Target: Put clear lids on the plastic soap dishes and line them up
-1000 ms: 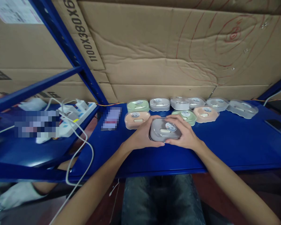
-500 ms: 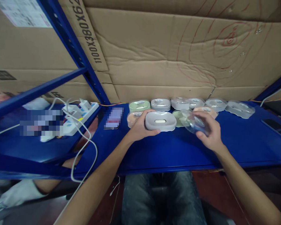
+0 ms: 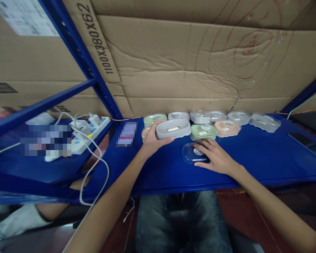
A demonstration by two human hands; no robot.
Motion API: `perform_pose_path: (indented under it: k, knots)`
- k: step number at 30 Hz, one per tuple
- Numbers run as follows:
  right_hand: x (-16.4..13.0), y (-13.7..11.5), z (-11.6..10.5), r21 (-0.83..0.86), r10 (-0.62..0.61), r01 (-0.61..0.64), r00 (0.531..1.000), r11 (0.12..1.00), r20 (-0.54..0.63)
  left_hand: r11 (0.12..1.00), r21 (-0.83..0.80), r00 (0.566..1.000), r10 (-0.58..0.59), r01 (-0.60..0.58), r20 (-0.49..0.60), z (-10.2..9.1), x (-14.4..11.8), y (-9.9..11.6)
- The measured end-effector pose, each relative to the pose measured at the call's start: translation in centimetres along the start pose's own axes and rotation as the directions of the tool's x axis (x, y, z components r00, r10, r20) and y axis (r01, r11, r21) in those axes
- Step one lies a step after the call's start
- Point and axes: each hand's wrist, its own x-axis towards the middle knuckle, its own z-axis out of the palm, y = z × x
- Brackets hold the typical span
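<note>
On the far left, a lower blue shelf [image 3: 50, 168] carries a white power strip [image 3: 88, 130] with white cables trailing off its edge, framed by the slanted blue upright [image 3: 79, 52] of the rack. Flattened cardboard [image 3: 189, 59], scrawled with red lines, forms the back wall behind the main blue shelf [image 3: 265, 158], where a blurred-out flat item [image 3: 126, 133] lies near the left end.

A row of oval soap boxes runs along the rear: a green box [image 3: 155, 118], a grey box [image 3: 178, 115], then several clear-lidded ones [image 3: 218, 115], ending with a clear box [image 3: 264, 122] at the right. In front of them stand a second green box [image 3: 203, 131] and a peach box [image 3: 228, 127], each with a round sticker on its lid.

The left hand [image 3: 151, 140] grips a grey tray [image 3: 173, 128] by its left end, holding it raised above the shelf; a small pale piece sits in its hollow. Just right and nearer the person, a clear lid [image 3: 191, 154] lies flat on the shelf, and the right hand [image 3: 213, 156] rests on it with fingers spread, pressing its right part. Tray and lid are apart.
</note>
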Motion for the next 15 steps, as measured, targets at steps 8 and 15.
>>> perform_pose_path:
  k: [8, 15]
  knots:
    - [4.1, -0.9, 1.0, -0.159, -0.007, 0.010, 1.000, 0.987, 0.015, 0.994, 0.021, 0.992, 0.101, -0.103, 0.078, 0.1, 0.0, -0.2]
    - [4.7, -0.5, 1.8, -0.121, 0.026, -0.036, 0.996, 0.992, -0.088, 0.996, -0.047, 0.975, 0.087, -0.079, 0.204, 0.6, -0.4, -0.2]
